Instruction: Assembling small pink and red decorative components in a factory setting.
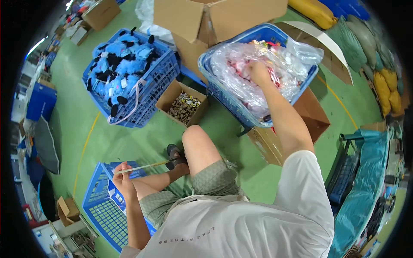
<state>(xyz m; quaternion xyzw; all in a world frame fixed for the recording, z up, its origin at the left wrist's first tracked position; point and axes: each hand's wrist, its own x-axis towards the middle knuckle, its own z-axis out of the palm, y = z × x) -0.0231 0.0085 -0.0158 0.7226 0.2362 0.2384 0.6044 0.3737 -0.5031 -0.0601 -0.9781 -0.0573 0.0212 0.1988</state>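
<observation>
My left hand (123, 177) is raised beside my knee, its fingers pinched on one end of a long, thin, pale strip (148, 166). The strip points right, toward my shoe. Stretched far forward, my right hand (259, 74) reaches into a clear plastic bag (234, 88) lining a blue basket (205, 64). Red, white and pink items (275, 77) lie inside the bag around the hand. My right fingers are down among them, and I cannot see what they touch.
Left of centre, a blue crate (146, 103) is heaped with blue and black plush toys (122, 64). A small carton (167, 95) of small brown and yellow pieces stands between the baskets. A large open carton (185, 19) is behind. Another blue crate (107, 221) stands by my left arm.
</observation>
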